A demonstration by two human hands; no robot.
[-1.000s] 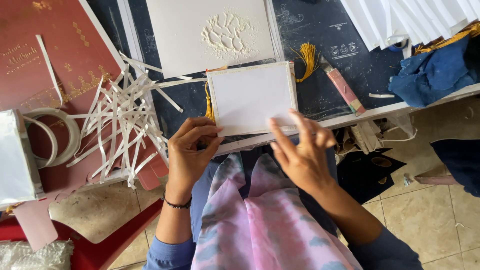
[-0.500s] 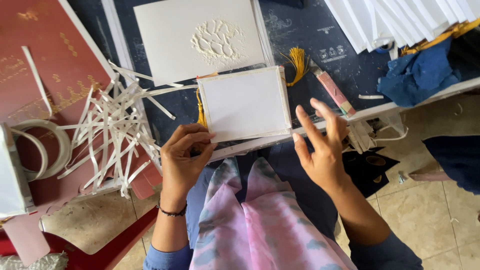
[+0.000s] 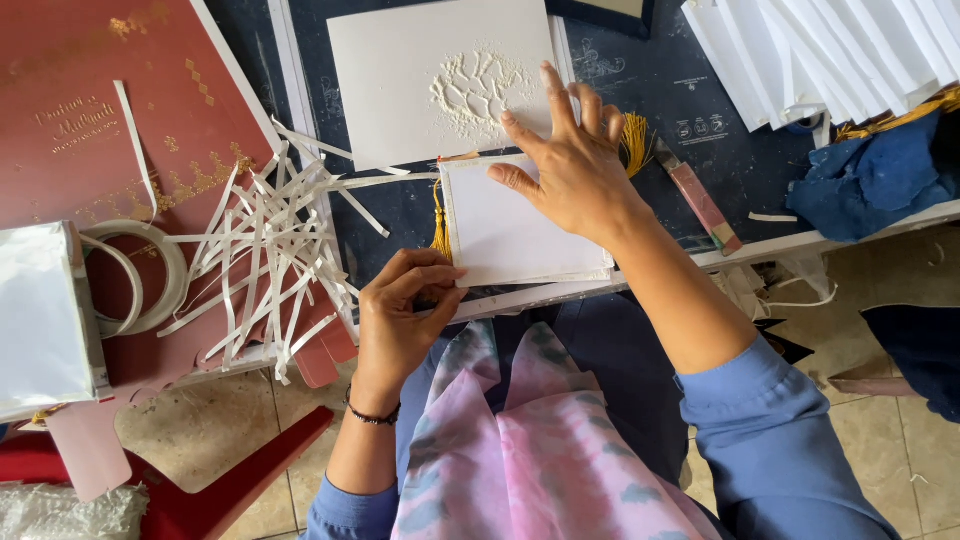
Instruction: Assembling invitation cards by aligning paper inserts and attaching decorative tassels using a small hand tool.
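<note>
Right hand (image 3: 572,170) lies flat, fingers spread, on the white card (image 3: 515,235); left hand (image 3: 400,315) pinches its bottom-left corner (yellow tassel (image 3: 440,225) alongside).

Soft even daylight, sharp focus, faint shadows, no glare.

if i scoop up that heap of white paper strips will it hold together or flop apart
The paper strips look thin and curled, so they would likely flop and bend. They lie loosely criss-crossed, so some may snag together while others slip out. Probably very light: a push could scatter them over the red board.
</note>
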